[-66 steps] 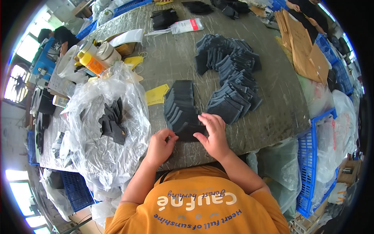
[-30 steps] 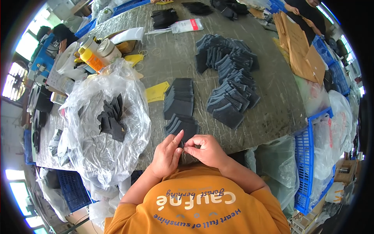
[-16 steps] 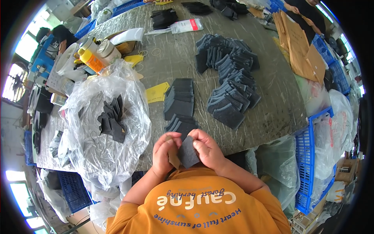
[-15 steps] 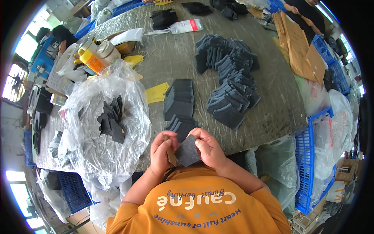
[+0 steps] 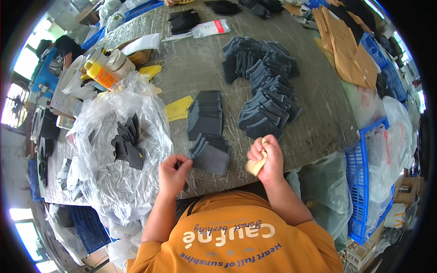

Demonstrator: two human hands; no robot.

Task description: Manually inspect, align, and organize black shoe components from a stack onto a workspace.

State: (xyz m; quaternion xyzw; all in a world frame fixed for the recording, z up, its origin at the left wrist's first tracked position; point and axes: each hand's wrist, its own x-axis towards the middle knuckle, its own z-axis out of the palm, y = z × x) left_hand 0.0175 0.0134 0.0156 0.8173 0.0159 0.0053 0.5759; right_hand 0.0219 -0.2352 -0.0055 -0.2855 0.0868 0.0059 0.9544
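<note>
My left hand point(image 5: 174, 174) pinches thumb and fingers together at the left corner of a flat dark grey piece point(image 5: 210, 158). This piece lies on top of a short fanned row of like pieces at the near edge of the table. To the right, my right hand point(image 5: 269, 160) is closed around a crumpled pale yellow piece point(image 5: 256, 166), whose lower end sticks out below the fingers. A second overlapping row of dark grey pieces point(image 5: 205, 113) lies just beyond. Further right, a long curving row of them point(image 5: 268, 107) runs up the table.
A clear plastic bag point(image 5: 150, 136) with black pieces point(image 5: 129, 145) inside spreads at the left. Behind it stand a yellow bottle point(image 5: 101, 75) and white jars. A yellow card point(image 5: 179, 108) lies mid-table. Blue crates point(image 5: 357, 191) and brown paper point(image 5: 348, 50) flank the right edge.
My hands have moved apart. The dark grey piece they held now lies on the near row, and my right hand has moved right with the pale yellow piece.
</note>
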